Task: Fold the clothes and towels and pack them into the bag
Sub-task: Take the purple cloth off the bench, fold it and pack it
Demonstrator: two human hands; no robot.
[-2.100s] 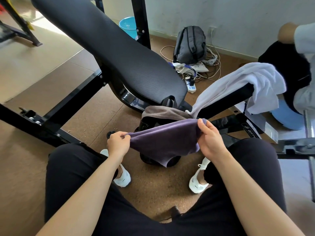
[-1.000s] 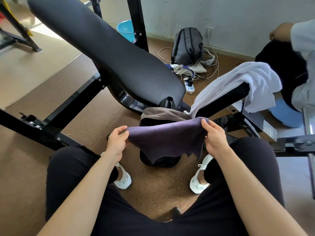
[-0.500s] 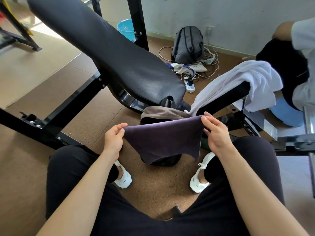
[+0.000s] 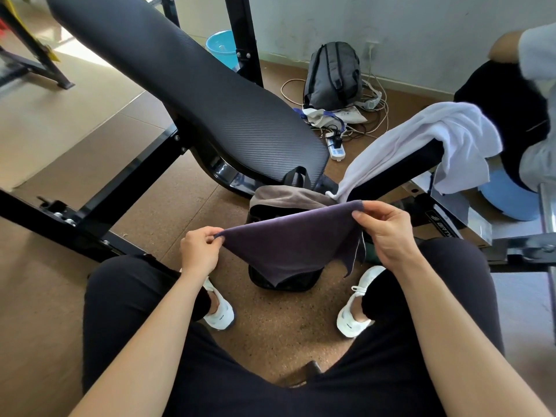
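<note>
A taupe cloth tops the black bag (handle up); left hand and right hand pinch the purple towel, tauter than earlier.

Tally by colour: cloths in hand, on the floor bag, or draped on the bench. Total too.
Purple cloth: 1, pinched by left hand and right hand
Brown cloth: 1, lying on top of the black bag
White cloth: 1, draped over a black bench pad
Total: 3
</note>
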